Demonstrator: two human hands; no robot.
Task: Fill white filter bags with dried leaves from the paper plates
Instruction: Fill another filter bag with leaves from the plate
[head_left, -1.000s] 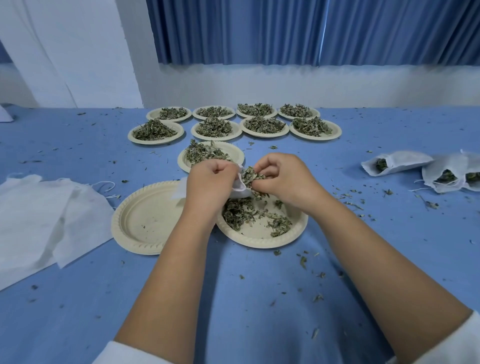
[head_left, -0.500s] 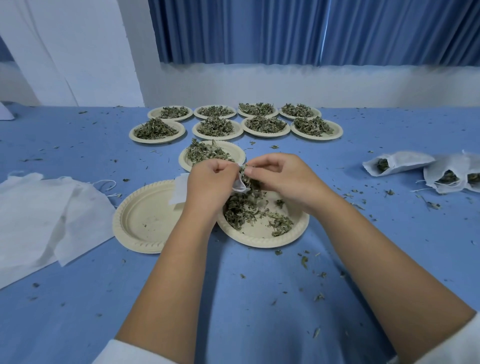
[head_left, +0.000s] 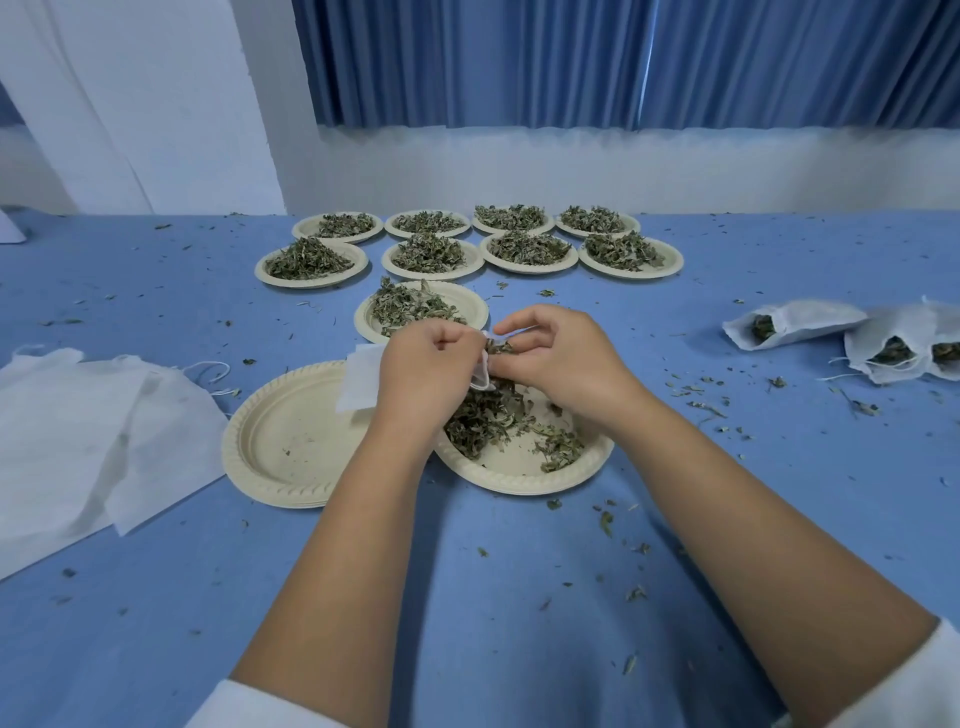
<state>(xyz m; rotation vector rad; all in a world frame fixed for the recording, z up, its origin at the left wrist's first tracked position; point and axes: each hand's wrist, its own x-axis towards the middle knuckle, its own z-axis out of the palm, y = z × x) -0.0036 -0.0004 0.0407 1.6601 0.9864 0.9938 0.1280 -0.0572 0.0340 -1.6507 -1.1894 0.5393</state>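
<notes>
our left hand (head_left: 422, 366) gripped the white filter bag (head_left: 359, 383) over the near plate (head_left: 524, 480); our right hand (head_left: 563, 358), fingers curled, pinched dried leaves (head_left: 500, 347) at the bag's mouth.

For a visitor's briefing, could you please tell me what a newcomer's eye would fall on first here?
At the centre the left hand grips a white filter bag while the right hand pinches dried leaves at its mouth. Beyond them stand rows of leaf-heaped paper plates, and filled bags lie at the right.
</notes>
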